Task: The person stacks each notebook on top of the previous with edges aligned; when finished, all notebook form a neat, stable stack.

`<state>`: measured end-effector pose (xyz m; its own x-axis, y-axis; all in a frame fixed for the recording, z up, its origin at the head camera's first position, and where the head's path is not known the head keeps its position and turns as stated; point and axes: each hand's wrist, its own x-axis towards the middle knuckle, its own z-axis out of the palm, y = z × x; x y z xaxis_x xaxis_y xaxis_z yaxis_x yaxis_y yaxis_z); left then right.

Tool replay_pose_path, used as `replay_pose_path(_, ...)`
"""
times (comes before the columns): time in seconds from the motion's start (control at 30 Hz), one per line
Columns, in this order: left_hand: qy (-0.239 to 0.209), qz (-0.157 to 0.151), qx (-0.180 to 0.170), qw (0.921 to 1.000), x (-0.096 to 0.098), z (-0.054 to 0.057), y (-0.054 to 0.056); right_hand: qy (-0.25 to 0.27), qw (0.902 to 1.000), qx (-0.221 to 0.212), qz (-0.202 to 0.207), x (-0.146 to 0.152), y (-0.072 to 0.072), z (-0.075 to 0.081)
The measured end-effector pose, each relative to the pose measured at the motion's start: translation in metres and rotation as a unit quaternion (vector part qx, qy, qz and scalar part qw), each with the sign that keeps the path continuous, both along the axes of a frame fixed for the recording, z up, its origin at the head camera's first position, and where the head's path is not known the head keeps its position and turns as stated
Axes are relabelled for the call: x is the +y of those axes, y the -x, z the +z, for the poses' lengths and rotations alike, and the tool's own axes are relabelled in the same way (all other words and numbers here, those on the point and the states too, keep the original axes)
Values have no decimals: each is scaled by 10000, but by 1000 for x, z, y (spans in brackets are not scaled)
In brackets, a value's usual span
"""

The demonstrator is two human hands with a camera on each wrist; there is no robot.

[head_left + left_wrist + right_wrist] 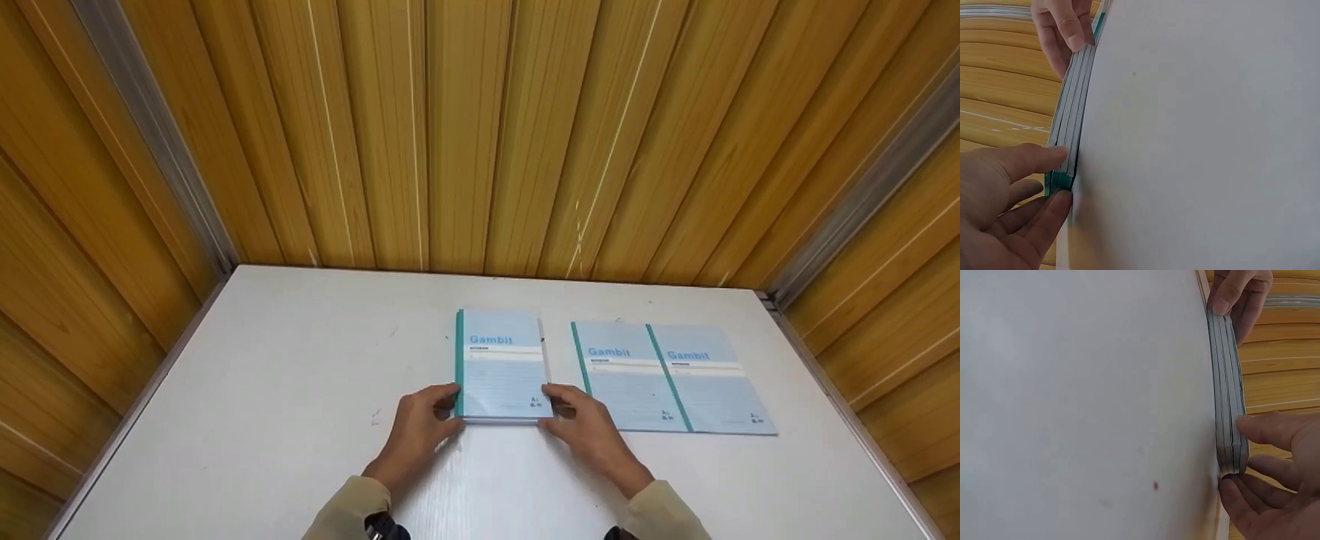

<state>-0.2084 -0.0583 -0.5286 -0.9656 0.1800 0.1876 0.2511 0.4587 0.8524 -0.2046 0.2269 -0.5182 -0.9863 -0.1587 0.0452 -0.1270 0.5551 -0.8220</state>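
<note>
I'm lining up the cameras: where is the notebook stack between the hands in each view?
Head: notebook stack, cover up, lower half, slightly right of centre.
Left wrist: notebook stack, edge-on, left of centre.
Right wrist: notebook stack, edge-on, right of centre.
Shared landmark: left hand, just left of it in head, lower left in left wrist, upper right in right wrist.

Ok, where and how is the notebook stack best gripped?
Likely at the near corners of the stack, coming from both sides: left hand at the green spines, right hand at the opposite page edges. It lies flat but thick, leaving those faces exposed.
</note>
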Motion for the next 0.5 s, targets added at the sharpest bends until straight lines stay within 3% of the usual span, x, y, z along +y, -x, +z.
replay_pose_path(0.27, 236, -107, 95, 9996, 3, 3, -2, -124, 9998, 121, -90, -2, -2, -3)
replay_pose_path(0.5, 407, -41, 275, 9988, 2, -1, -2, -108, 9997, 161, -116, -2, -3, -5)
